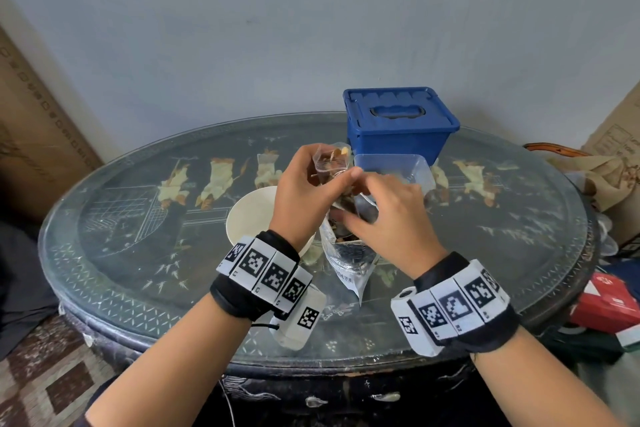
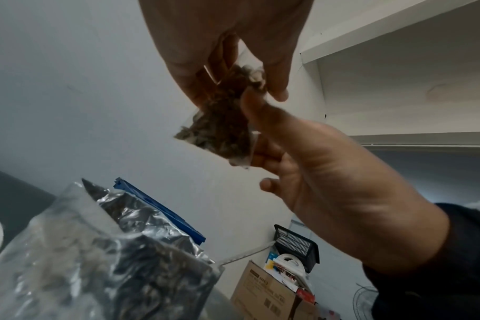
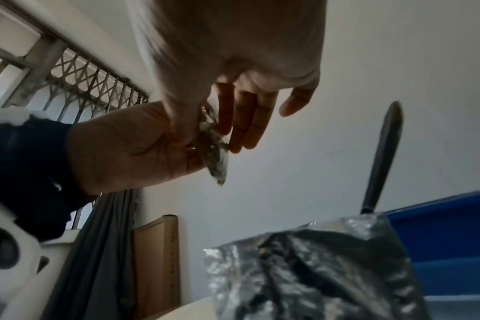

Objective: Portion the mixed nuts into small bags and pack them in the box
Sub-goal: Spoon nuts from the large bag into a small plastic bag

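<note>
Both hands pinch one small nut bag (image 1: 331,163): left hand (image 1: 300,191) at top, right hand (image 1: 388,215) lower edge; big foil pouch (image 1: 349,256) directly below.

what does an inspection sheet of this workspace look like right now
surface: oval glass-topped table, painted figures under the glass
job's things: small bag of nuts held up; large foil bag standing open below; blue box behind, lid on; clear tub; white bowl
clutter: red packet off the table's right edge
hands: left hand and right hand both pinch the small bag
cables: thin cord hanging by the table's front edge
surroundings: grey wall, cardboard boxes either side
</note>
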